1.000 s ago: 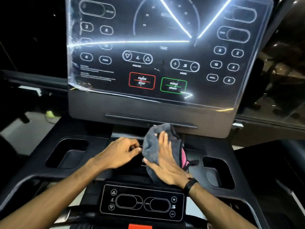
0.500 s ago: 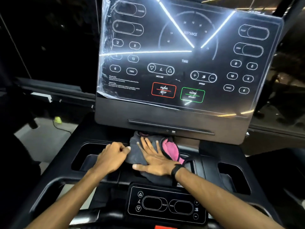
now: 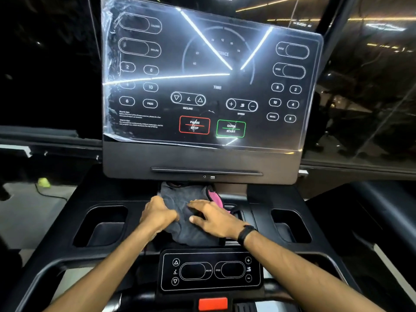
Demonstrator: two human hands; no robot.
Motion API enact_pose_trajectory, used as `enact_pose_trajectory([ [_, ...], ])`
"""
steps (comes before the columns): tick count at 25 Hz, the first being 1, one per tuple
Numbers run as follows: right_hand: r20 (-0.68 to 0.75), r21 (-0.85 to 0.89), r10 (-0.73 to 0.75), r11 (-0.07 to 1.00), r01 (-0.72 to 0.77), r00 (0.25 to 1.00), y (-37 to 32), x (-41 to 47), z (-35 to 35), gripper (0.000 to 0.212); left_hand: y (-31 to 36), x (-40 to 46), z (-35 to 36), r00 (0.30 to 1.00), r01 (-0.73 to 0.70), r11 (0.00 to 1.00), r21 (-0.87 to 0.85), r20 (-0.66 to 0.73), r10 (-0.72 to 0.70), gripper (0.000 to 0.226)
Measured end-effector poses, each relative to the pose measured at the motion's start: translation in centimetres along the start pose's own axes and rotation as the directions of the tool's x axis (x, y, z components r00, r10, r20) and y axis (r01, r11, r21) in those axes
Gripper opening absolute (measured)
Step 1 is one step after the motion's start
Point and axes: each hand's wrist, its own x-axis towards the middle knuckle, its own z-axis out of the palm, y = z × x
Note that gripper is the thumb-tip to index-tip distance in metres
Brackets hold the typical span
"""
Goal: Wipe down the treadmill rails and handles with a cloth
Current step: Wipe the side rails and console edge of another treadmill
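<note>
A: Two hands on one cloth, is that right?

B: Yes. The right hand (image 3: 215, 218) lies flat on the grey cloth (image 3: 182, 210), its fingers (image 3: 198, 204) stretched out and slightly apart, pressing down rather than gripping. The left hand (image 3: 157, 213) sits just left of it, fingers curled together over the cloth's left edge; whether they pinch the fabric I cannot tell.

A: Where does the cloth lie?

B: On the middle of the treadmill console tray (image 3: 139, 197), between the two cup recesses, the left recess (image 3: 101, 226) and the right recess (image 3: 290, 226). Its far end reaches under the lower edge of the display panel (image 3: 202, 158). A pink patch (image 3: 215, 195) shows at its far right side.

A: Anything on the wrists?

B: A black band (image 3: 245, 233) on the right wrist.

A: And farther out?

B: Nearer than the hands sits a small control pad (image 3: 210, 270) with incline and speed buttons, and a red tab (image 3: 212, 304) below it. The big display carries a red PAUSE STOP button (image 3: 194, 125) and a green QUICK START button (image 3: 230, 128), with light strips reflected across its glossy cover.
</note>
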Motion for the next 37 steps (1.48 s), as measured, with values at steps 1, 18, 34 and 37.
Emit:
enact_pose_trajectory([
  [1, -0.022, 0.006, 0.007, 1.0, -0.007, 1.0, -0.1, -0.3, -0.3, 0.048, 0.4, -0.1, 0.2, 0.999, -0.039, 0.999, 0.026, -0.004, 0.039, 0.041],
  [18, -0.58, -0.221, 0.005, 0.962, -0.164, 0.815, 8.9, -16.6, -8.5, 0.025, 15.8, -13.7, 7.0, 0.543, -0.819, 0.47, 0.331, 0.176, 0.821, 0.037],
  [34, -0.662, 0.144, 0.358, 0.923, -0.357, 0.659, 12.5, -45.7, -10.1, 0.027, 20.8, -26.0, 20.8, 0.317, -0.947, 0.314, 0.07, 0.378, 0.87, 0.035],
  [37, -0.703, 0.116, 0.371, 0.902, -0.416, 0.607, 10.4, -48.5, -9.1, 0.026, 20.2, -27.6, 21.3, 0.252, -0.963, 0.268, 0.022, 0.419, 0.872, 0.034],
])
